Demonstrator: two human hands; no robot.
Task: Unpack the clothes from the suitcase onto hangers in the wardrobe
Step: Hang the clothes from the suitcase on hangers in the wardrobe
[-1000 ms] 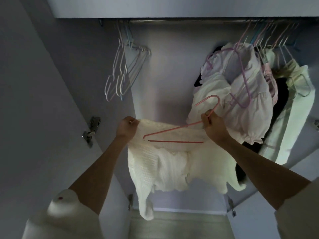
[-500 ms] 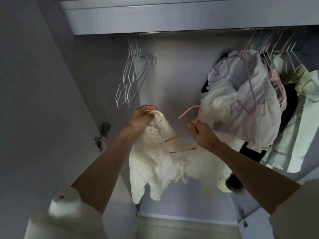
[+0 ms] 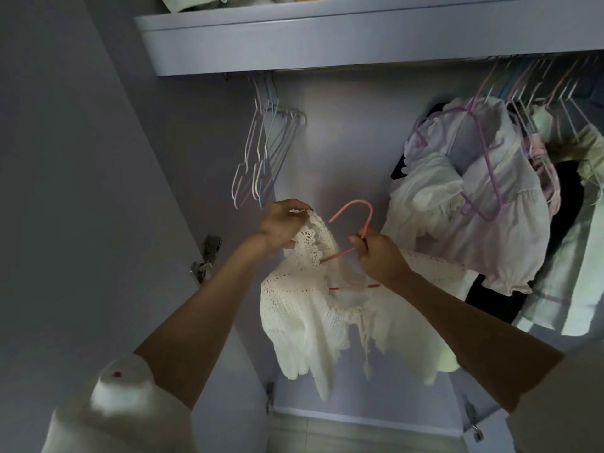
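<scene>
Knit top [image 3: 313, 308], white and lacy, is half on the pink hanger [image 3: 353, 230], held up in front of the open wardrobe [image 3: 343, 132], below the rail [image 3: 425, 62] and between the two hanger groups. One hanger arm runs under the top's left shoulder; the bottom bar shows red through the neck opening. Hook is free, pointing up, not on the rail. Rest of the top hangs loose below both hands, ties dangling.

Left hand [image 3: 282, 225]: fingers curled, pinching the scalloped lace edge at the shoulder, pulled up over the hanger end.
Right hand [image 3: 379, 256]: fist closed round the hanger neck just under the hook; fabric bunches beneath the palm, can't tell if it's gripped too.

Around it:
- empty hangers [image 3: 264, 155], pastel wire, bunched at the rail's left end, well apart from the top
- white blouse [image 3: 474, 204] on a lilac hanger, just right of the right hand, more pale and dark garments packed behind it to the right
- shelf [image 3: 327, 37] above the rail, folded pale items on it, cut off by the frame
- door hinge [image 3: 206, 256] on the left panel
- short pale sleeves on both arms, bottom corners
</scene>
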